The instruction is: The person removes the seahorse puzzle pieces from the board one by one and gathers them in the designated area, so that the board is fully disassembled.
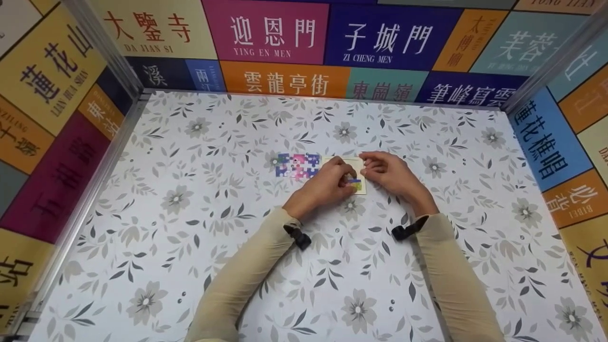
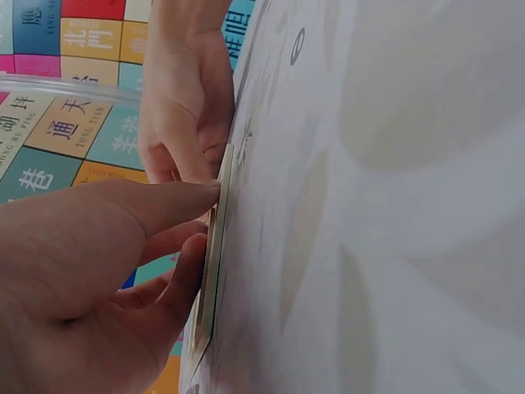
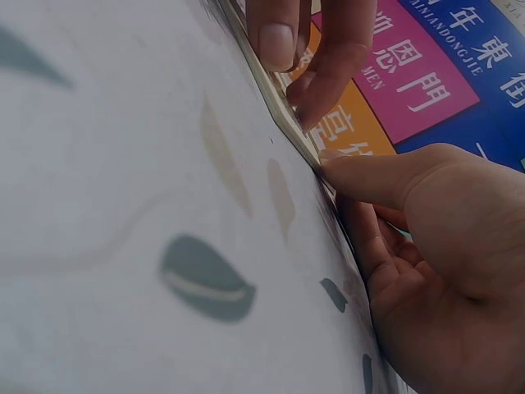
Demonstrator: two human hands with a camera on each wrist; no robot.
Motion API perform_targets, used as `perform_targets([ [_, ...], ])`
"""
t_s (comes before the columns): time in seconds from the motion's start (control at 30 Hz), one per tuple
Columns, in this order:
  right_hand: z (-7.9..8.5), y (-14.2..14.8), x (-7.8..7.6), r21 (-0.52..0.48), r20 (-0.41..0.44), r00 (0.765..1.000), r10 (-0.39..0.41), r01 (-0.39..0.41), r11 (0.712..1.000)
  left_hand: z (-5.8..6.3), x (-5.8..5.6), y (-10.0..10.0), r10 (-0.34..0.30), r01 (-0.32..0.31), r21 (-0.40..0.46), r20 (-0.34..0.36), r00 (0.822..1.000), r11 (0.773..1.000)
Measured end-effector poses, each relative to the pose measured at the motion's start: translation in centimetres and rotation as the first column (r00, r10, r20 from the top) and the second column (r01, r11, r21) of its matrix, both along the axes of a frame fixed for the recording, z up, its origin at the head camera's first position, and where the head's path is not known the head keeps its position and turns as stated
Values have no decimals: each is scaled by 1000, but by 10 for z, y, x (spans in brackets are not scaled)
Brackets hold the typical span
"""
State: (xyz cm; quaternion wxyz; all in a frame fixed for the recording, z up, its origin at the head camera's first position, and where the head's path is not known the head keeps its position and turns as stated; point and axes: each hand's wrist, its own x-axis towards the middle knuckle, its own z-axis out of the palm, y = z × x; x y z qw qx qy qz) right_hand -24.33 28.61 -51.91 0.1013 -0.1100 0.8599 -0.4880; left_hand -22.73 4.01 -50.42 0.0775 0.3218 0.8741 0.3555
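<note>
A shallow cream puzzle tray [image 1: 362,188] lies flat on the table, with yellow-green and purple jigsaw pieces [image 1: 356,184] in its near right corner. Over it curls my left hand [image 1: 330,180], covering much of the tray; thumb and fingertips close around a jigsaw piece at that corner. From the other side, my right hand [image 1: 390,172] holds the tray's right edge between thumb and fingers, as the right wrist view shows the thumb [image 3: 361,174] against the rim. Left of the tray, a joined block of pink, purple and white jigsaw pieces [image 1: 298,165] lies on the tabletop, partly behind my left hand.
The table [image 1: 190,256] wears a white cover printed with grey flowers and leaves. Upright panels [image 1: 273,33] with coloured sign blocks and lettering wall in its back and both sides. Black straps [image 1: 298,236] sit at both wrists, over beige sleeves.
</note>
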Motion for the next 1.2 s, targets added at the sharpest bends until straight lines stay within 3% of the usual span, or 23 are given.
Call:
perform_targets([
  [0.27,0,0,0,-7,13,1000,1,-1,1000,-1,2,2,26,-27,32,12,1000,999],
  [0.5,2,-2,1,-30,29,1000,-8,9,1000,0,-1,3,-37,34,114,29,999,993],
  [0.67,1,-2,0,-26,24,1000,-10,11,1000,0,-2,2,-39,34,97,48,998,995],
  [1.2,0,-1,0,-15,14,1000,-14,14,1000,5,-3,-6,-18,22,96,-48,999,995],
])
